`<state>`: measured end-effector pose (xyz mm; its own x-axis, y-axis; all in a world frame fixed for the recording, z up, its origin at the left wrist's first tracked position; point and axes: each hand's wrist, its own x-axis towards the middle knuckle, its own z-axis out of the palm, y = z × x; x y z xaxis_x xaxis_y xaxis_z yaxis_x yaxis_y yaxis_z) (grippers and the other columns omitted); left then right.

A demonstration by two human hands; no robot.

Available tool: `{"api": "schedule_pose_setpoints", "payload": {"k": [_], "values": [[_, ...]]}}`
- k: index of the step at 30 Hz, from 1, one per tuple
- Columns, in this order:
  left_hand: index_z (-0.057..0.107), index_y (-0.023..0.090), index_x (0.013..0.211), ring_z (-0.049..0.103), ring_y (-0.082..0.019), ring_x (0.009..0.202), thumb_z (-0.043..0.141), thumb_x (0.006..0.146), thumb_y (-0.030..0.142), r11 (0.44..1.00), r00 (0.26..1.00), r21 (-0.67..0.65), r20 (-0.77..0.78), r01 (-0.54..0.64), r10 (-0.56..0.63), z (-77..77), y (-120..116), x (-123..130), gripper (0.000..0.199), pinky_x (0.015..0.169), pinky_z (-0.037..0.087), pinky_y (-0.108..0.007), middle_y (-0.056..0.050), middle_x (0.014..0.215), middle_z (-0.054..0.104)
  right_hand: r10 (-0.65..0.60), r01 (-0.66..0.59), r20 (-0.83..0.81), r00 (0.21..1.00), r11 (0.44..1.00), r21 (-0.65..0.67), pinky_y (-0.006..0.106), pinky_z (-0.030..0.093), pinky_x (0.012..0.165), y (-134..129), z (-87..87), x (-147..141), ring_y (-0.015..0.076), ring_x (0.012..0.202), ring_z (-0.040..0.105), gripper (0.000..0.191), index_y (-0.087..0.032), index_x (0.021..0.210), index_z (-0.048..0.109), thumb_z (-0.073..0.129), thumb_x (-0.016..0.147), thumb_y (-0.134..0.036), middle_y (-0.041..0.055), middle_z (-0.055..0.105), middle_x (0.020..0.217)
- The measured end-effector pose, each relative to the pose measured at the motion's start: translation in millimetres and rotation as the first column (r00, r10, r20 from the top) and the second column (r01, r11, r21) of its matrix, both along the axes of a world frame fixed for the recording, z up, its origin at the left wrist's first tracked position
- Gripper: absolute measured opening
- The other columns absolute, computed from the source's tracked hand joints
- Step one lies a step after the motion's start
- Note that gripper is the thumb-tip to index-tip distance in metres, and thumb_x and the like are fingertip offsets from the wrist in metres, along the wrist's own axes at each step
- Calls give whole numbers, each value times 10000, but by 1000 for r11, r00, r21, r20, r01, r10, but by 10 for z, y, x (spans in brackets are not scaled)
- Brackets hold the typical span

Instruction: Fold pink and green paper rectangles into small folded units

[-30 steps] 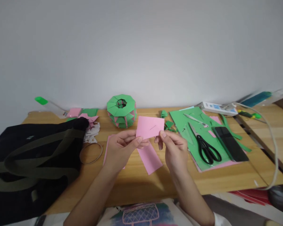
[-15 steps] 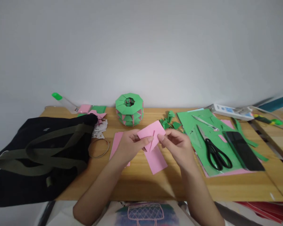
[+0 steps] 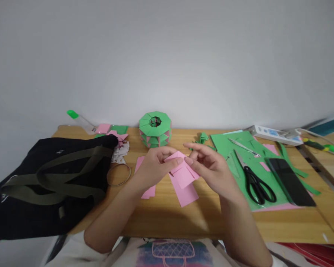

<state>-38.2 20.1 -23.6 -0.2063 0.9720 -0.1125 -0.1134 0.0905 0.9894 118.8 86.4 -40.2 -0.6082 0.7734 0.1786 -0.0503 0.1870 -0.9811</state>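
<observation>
Between both hands is a piece of pink paper (image 3: 186, 177) with folds in it, held above the table. My left hand (image 3: 159, 163) pinches its left side, thumb on top. My right hand (image 3: 208, 167) has its thumb and a finger at the upper right of the paper, with the index finger stretched out. Under the held piece lies a pink paper strip (image 3: 187, 195). More pink strips (image 3: 149, 192) lie partly behind my left forearm. Small folded green pieces (image 3: 203, 138) sit just beyond my right hand.
A green and pink folded-paper ring (image 3: 155, 128) stands near the wall. Black scissors (image 3: 257, 185), a pen (image 3: 244, 147) and a phone (image 3: 291, 181) lie on green sheets (image 3: 222, 142) at right. A black bag (image 3: 72, 178) covers the left side; a hoop (image 3: 119, 175) lies beside it.
The pink paper has been turned and its folded flaps now face differently, its lower corner pointing down. My right index finger has lifted outward. The view has shifted slightly.
</observation>
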Motion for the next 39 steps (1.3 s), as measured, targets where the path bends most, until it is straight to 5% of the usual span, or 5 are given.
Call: {"api": "schedule_pose_setpoints", "payload": {"k": [2,5,8,14,39], "values": [[679,130,708,575,-71,547,733,674,219,999,999,-5,22,-39,39,20,5,-6,109,507,457,-150,12,611,657,-144,143,-9,990,973,182,260,455,600,-23,22,4,122,702,556,289,-279,1143,621,600,859,-231,-9,586,799],[653,142,760,596,-91,553,760,647,231,993,979,-26,165,-116,119,10,9,-10,179,515,517,-189,17,628,660,-350,342,-83,933,790,508,346,468,817,-72,50,41,173,978,550,326,-307,1093,657,527,870,-106,41,552,1020],[638,150,811,590,-93,539,812,594,234,992,945,-30,304,-119,122,-22,12,-15,290,484,539,-198,28,634,648,-338,286,-55,939,685,670,370,458,864,-96,65,105,187,1034,521,451,-343,1119,653,517,832,-22,51,484,1096],[646,149,872,610,-84,577,798,655,249,999,927,12,374,-36,29,-49,-8,-16,282,514,572,-193,15,713,667,-96,10,102,990,771,637,316,495,762,-77,68,168,166,939,579,482,-342,1218,597,544,839,-49,34,576,998],[660,161,992,706,-129,724,662,738,117,993,954,30,277,114,-118,117,-93,1,257,651,591,-232,-25,882,732,-30,-6,63,998,863,505,370,510,793,-50,105,268,204,962,603,291,-339,998,735,678,793,-140,35,644,1027]]}}
